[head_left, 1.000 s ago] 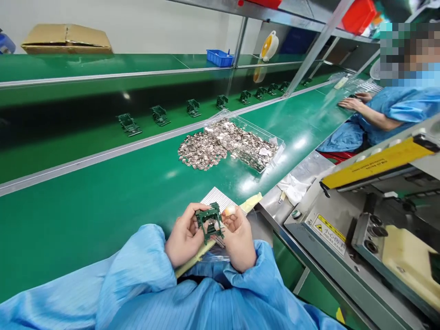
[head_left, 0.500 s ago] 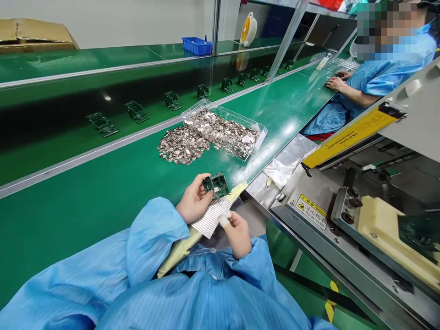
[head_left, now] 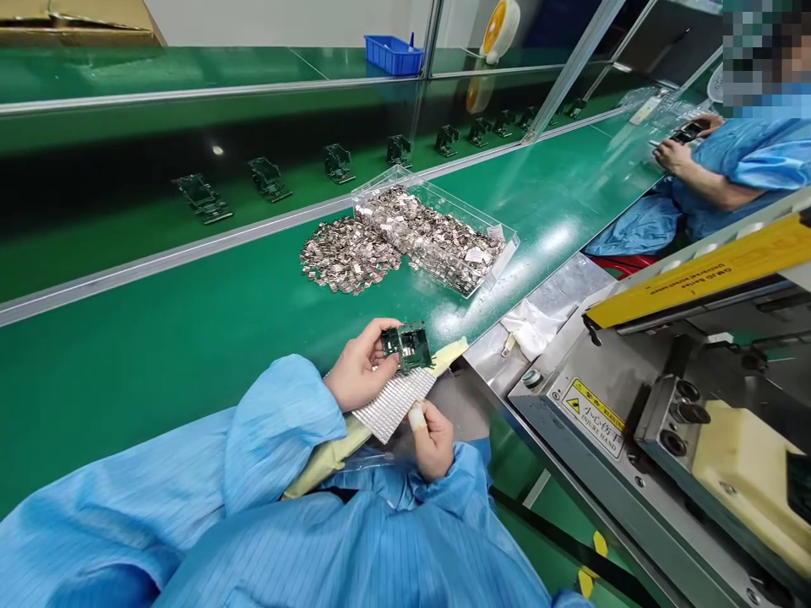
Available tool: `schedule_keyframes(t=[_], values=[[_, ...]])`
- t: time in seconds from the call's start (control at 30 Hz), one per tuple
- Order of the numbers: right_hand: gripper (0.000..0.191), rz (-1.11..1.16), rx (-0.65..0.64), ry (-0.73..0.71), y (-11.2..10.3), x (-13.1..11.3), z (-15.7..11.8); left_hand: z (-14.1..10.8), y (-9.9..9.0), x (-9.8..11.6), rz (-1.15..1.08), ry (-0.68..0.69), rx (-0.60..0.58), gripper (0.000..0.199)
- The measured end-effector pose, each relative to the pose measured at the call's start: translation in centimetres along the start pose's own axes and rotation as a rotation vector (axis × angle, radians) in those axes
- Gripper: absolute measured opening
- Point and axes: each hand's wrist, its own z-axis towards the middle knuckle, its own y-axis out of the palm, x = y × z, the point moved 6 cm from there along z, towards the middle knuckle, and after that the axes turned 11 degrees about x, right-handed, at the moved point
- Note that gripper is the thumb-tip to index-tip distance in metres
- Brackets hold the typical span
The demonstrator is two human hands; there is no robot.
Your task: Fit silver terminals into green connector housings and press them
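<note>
My left hand [head_left: 362, 371] is closed on a green circuit board [head_left: 407, 346], thumb on its near edge. Beneath the board lies a sheet of small silvery pieces in rows [head_left: 394, 404], with a yellow strip [head_left: 451, 355] along its edge. At the sheet's right edge, my right hand [head_left: 432, 441] has its fingers pressed together, with a white covering on one fingertip. Whatever may be between those fingers is too small to make out. Beyond both hands, small metal parts fill a clear tray [head_left: 437, 241], and a loose pile of them [head_left: 351, 255] lies to its left.
Several green boards [head_left: 203, 198] stand along the dark strip behind the green table [head_left: 158, 338]. A machine with a yellow bar [head_left: 697, 274] is on the right. A person in blue [head_left: 728, 173] works at the far right. A blue bin [head_left: 393, 56] sits at the back.
The view has shifted right and down, so the machine looks nearer. My right hand has moved slightly down, its fingers now at the sheet's edge. My left hand still holds the board.
</note>
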Motion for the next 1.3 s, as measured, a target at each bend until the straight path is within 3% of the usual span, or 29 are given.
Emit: schedule_keyframes(t=[0.17,0.3,0.4,0.53,0.67,0.83,0.97,1.07,1.3], values=[[0.024,-0.163,-0.147,0.041,-0.7,0.7,0.4,0.0,-0.1,0.1,-0.035,-0.012,0.009,0.045],[0.012,-0.285,-0.171,0.077,-1.5,0.7,0.5,0.0,-0.1,-0.1,-0.053,-0.040,0.001,0.044],[0.025,-0.331,-0.154,0.091,-2.5,-0.4,0.4,-0.1,-0.1,-0.1,-0.105,-0.065,-0.012,0.044],[0.014,-0.226,0.015,0.130,-4.9,-3.8,0.6,-0.3,-0.2,0.4,-0.199,-0.061,0.026,0.042],[0.021,-0.092,0.204,0.122,-6.4,-8.1,1.0,-1.3,0.3,0.7,-0.279,-0.115,0.015,0.044],[0.018,-0.048,0.130,0.049,-3.8,-10.7,1.5,-2.6,0.9,0.8,-0.268,-0.120,-0.012,0.042],[0.009,-0.169,0.110,-0.210,-1.9,-11.8,2.2,-2.9,0.9,0.5,-0.241,-0.096,-0.036,0.040],[0.018,-0.260,0.141,-0.362,-1.0,-12.4,2.4,-3.0,0.9,0.4,-0.218,-0.063,-0.063,0.036],[0.020,-0.368,0.182,-0.452,0.9,-12.1,2.4,-2.9,0.8,0.9,-0.150,-0.041,-0.037,0.037]])
